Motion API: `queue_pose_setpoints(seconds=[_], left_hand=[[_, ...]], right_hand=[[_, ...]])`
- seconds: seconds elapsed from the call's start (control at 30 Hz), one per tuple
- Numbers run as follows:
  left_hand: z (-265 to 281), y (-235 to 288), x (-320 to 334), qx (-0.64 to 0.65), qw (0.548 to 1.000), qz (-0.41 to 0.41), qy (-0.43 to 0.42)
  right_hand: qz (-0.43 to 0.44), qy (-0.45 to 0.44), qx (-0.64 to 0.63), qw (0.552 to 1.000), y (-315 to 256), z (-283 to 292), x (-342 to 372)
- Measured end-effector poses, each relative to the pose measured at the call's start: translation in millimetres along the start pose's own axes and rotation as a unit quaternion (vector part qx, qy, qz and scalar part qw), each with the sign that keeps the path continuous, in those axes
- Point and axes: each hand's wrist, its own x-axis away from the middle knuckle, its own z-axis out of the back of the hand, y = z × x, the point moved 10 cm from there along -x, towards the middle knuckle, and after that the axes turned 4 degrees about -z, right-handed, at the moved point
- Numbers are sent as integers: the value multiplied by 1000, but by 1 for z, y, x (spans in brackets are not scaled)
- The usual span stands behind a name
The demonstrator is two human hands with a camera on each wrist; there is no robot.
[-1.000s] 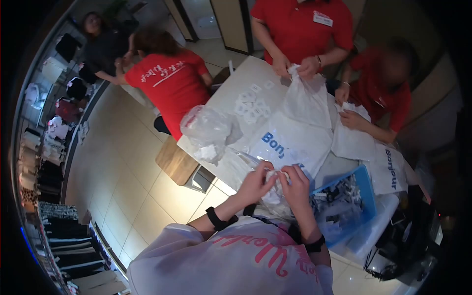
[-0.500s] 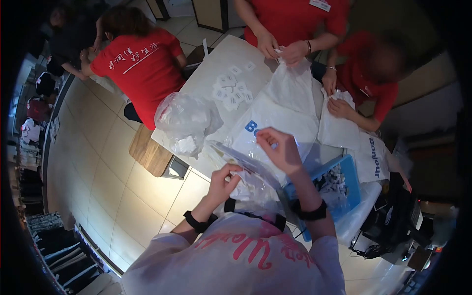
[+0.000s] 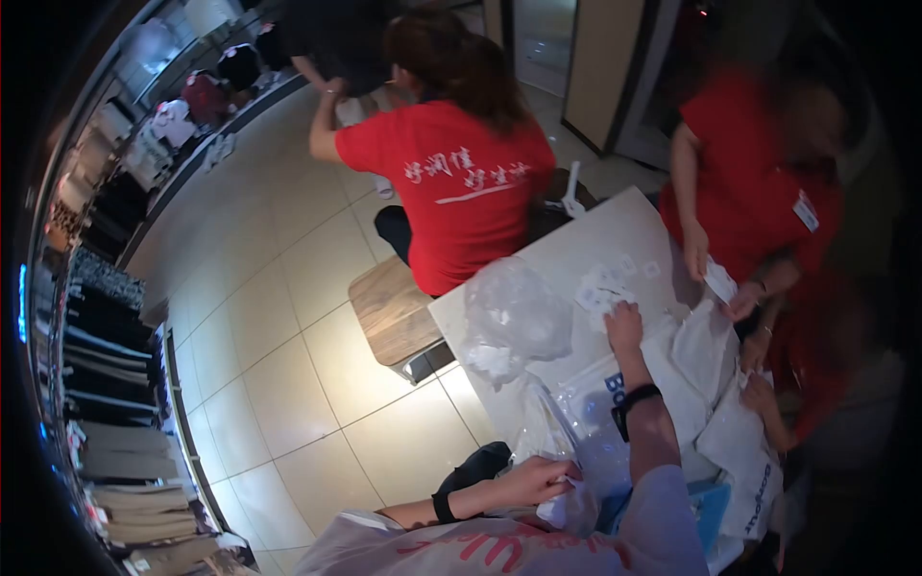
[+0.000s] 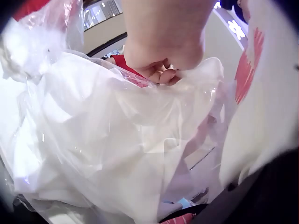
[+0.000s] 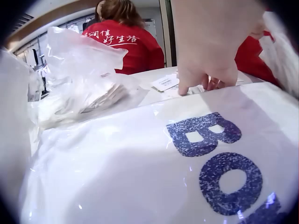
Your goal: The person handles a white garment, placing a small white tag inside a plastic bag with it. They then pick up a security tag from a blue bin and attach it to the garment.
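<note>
My left hand (image 3: pixel 534 482) pinches the gathered top of a white item in clear plastic (image 3: pixel 569 509), low by the table's near edge. In the left wrist view the fingers curl at the top of the white plastic-wrapped item (image 4: pixel 117 126). My right hand (image 3: pixel 624 328) reaches across the table, its fingertips down at the pile of small white printed cards (image 3: pixel 597 290). The right wrist view shows these fingers bent beside one card (image 5: pixel 165 82), beyond a white package with large blue letters (image 5: pixel 103 163); whether they hold a card is hidden.
A clear plastic bag (image 3: pixel 517 312) lies left of the cards. A blue bin (image 3: pixel 709 509) stands at the lower right. People in red shirts sit or stand around the table, one (image 3: pixel 471 192) behind a wooden stool (image 3: pixel 392 312). Clothing racks (image 3: pixel 120 374) line the left.
My right hand has left the plastic near my left hand and moved out to the cards. My left hand keeps its grip. The view has swung left, and a person opposite now holds a white slip.
</note>
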Motion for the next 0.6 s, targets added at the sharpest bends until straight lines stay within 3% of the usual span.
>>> queue_pose_setpoints(seconds=[0.2, 0.27, 0.33, 0.37, 0.4, 0.43, 0.47, 0.5, 0.6], left_hand=[[2, -4, 2, -16, 998, 44, -40], [-6, -15, 6, -8, 998, 48, -47], [-4, 4, -3, -29, 999, -34, -18], [-7, 8, -9, 1, 999, 7, -48], [-9, 14, -13, -8, 999, -17, -51], [-11, 22, -16, 4, 997, -64, -33], [-16, 21, -18, -5, 998, -42, -51], [-21, 30, -22, -6, 996, -68, -53], [-46, 52, -28, -20, 988, -114, -103]], right_hand=[[13, 17, -13, 1000, 16, 14, 5], [15, -14, -293, 956, 29, 15, 18], [-48, -48, -443, 894, 6, 76, 71], [5, -38, -413, 910, -11, 122, 99], [59, -28, -380, 922, -25, 162, 129], [72, 44, -333, 939, -24, 197, 160], [146, 107, -258, 949, -34, 234, 195], [210, 122, -253, 937, -38, 258, 226], [164, 126, -230, 951, -24, 281, 294]])
